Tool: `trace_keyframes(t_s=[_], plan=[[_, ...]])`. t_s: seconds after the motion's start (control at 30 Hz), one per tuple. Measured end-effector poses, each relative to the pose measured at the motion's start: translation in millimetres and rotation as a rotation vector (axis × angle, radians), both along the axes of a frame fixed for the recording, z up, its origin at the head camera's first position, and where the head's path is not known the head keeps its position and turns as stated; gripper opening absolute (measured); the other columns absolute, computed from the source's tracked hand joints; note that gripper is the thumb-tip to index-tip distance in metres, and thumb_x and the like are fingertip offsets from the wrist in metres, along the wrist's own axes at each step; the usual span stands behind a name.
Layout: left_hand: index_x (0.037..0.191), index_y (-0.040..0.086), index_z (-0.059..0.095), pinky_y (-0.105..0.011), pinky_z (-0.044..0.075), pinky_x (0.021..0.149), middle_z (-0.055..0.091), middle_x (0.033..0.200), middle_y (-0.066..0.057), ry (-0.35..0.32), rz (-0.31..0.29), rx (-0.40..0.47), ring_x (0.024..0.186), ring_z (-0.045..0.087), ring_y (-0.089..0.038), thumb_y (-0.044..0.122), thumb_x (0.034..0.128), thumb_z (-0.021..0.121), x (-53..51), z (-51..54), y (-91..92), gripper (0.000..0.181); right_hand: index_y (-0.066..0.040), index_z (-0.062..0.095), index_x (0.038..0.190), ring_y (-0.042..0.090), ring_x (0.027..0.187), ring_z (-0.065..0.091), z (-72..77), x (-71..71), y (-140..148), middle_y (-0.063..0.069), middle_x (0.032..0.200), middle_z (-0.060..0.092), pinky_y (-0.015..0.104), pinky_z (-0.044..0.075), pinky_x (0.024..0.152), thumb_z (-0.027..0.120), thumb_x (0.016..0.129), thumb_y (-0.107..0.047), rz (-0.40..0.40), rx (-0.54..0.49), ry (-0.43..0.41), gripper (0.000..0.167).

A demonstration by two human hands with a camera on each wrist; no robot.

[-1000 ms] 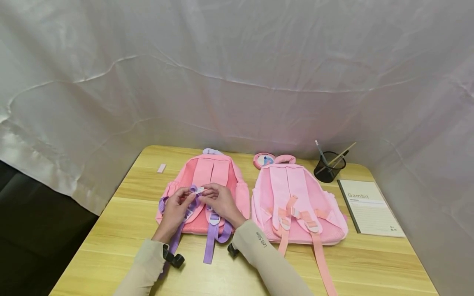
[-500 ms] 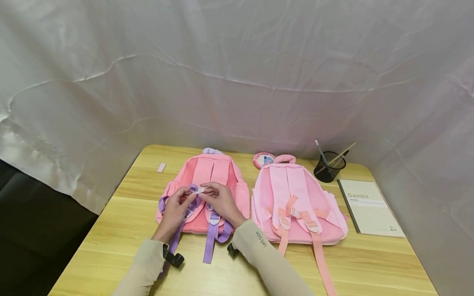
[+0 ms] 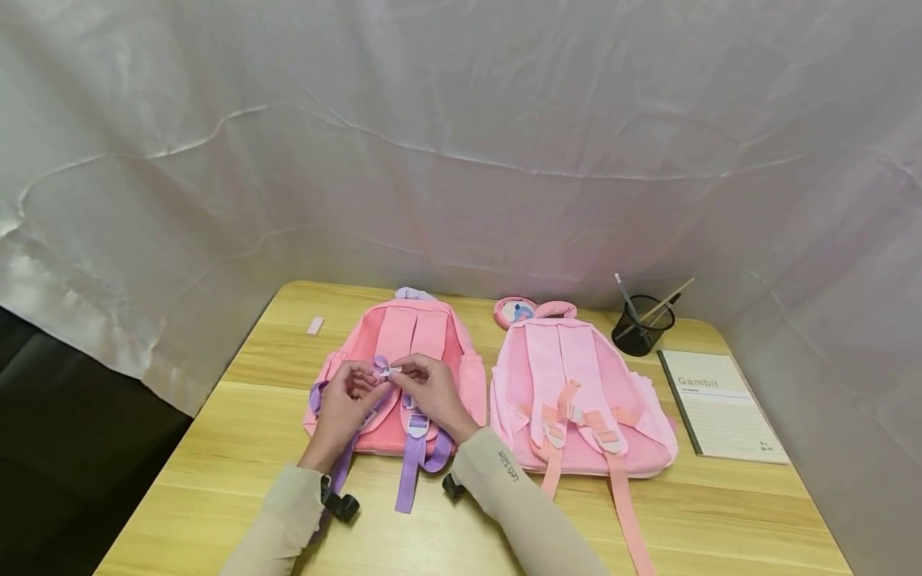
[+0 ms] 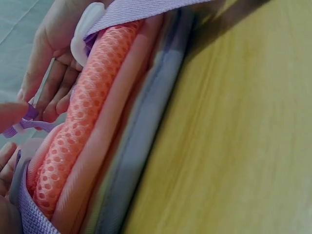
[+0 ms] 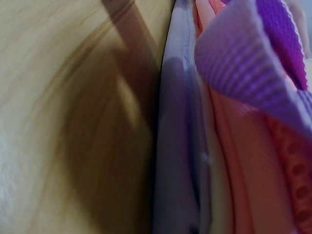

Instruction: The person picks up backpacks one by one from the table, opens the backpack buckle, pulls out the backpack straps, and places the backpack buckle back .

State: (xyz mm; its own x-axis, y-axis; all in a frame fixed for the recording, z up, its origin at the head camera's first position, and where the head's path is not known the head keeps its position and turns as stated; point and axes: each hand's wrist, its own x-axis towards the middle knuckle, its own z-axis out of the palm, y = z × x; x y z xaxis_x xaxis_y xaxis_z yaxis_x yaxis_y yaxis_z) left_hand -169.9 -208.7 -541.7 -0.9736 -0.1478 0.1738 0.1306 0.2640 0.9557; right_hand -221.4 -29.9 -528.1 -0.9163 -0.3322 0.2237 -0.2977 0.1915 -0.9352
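At the far left of the wooden table [image 3: 238,448] lies a small pale pink block [image 3: 314,326], smooth and rectangular. Next comes the coral backpack [image 3: 471,386] under my hands, back panel up, its mesh pitted with round holes; ribbed purple webbing [image 3: 407,482] trails off its lower edge.

My left hand [image 3: 342,410] is above the bag's left half, fingers bent and the thumb tip against a thin purple strap [image 3: 381,362] that curls into a loop. Whether those fingers pinch it, I cannot tell. The strap meets a slim white buckle [image 3: 390,371] over the bag's middle, and my right hand [image 3: 434,394] grips that buckle between thumb and index finger, the tips nearly together.

Just right sits a lighter pink backpack [image 3: 594,352] with peach webbing, then a black mesh pencil cup [image 3: 637,341] and a flat, cream-covered notebook [image 3: 726,410].
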Motion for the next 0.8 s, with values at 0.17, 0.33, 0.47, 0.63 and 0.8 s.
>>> trace_keyframes(t_s=[0.17, 0.33, 0.47, 0.63, 0.8], plan=[[0.096, 0.009, 0.071, -0.019, 0.048, 0.063, 0.068, 0.085, -0.007, 0.06, 0.035, -0.055, 0.072, 0.059, -0.01, 0.02, 0.0889, 0.084, 0.4, -1.1, 2.8, 0.018, -0.01, 0.078, 0.108, 0.004, 0.082, 0.069, -1.3, -0.4, 0.0, 0.007, 0.097, 0.078, 0.022, 0.058, 0.079, 0.076, 0.095, -0.018, -0.02, -0.002, -0.004, 0.015], [0.091, 0.008, 0.074, -0.018, 0.046, 0.06, 0.068, 0.081, -0.009, 0.09, 0.05, -0.068, 0.069, 0.057, -0.009, 0.011, 0.0888, 0.083, -1.0, -4.4, 4.1, 0.01, -0.009, 0.078, 0.106, 0.004, 0.081, 0.069, -1.2, 0.1, -0.2, 0.008, 0.095, 0.078, 0.022, 0.058, 0.078, 0.077, 0.094, -0.018, -0.024, -0.002, 0.009, 0.015], [0.09, 0.007, 0.074, -0.019, 0.047, 0.061, 0.069, 0.081, -0.01, 0.107, 0.039, -0.072, 0.07, 0.057, -0.01, 0.007, 0.0868, 0.083, -0.9, -5.4, 4.5, 0.01, -0.011, 0.078, 0.106, 0.004, 0.081, 0.069, -0.9, 0.6, 0.0, 0.007, 0.095, 0.079, 0.022, 0.058, 0.078, 0.078, 0.094, -0.02, -0.029, -0.002, 0.014, 0.015], [0.088, 0.011, 0.074, -0.019, 0.049, 0.066, 0.069, 0.08, -0.005, 0.083, 0.007, -0.112, 0.073, 0.059, -0.009, 0.008, 0.0865, 0.084, 0.0, -4.2, 3.9, 0.011, -0.01, 0.078, 0.106, 0.005, 0.081, 0.068, 0.1, 1.2, 0.4, 0.007, 0.095, 0.078, 0.021, 0.057, 0.078, 0.077, 0.094, -0.019, -0.039, -0.01, 0.014, 0.014], [0.085, 0.015, 0.073, -0.02, 0.05, 0.068, 0.069, 0.078, -0.001, 0.074, -0.026, -0.15, 0.073, 0.06, -0.01, 0.01, 0.086, 0.085, 0.3, -4.9, 3.1, 0.012, -0.009, 0.078, 0.106, 0.005, 0.082, 0.068, 0.8, 1.1, 0.4, 0.009, 0.095, 0.077, 0.021, 0.057, 0.078, 0.077, 0.094, -0.016, -0.05, -0.045, 0.0, 0.014]])
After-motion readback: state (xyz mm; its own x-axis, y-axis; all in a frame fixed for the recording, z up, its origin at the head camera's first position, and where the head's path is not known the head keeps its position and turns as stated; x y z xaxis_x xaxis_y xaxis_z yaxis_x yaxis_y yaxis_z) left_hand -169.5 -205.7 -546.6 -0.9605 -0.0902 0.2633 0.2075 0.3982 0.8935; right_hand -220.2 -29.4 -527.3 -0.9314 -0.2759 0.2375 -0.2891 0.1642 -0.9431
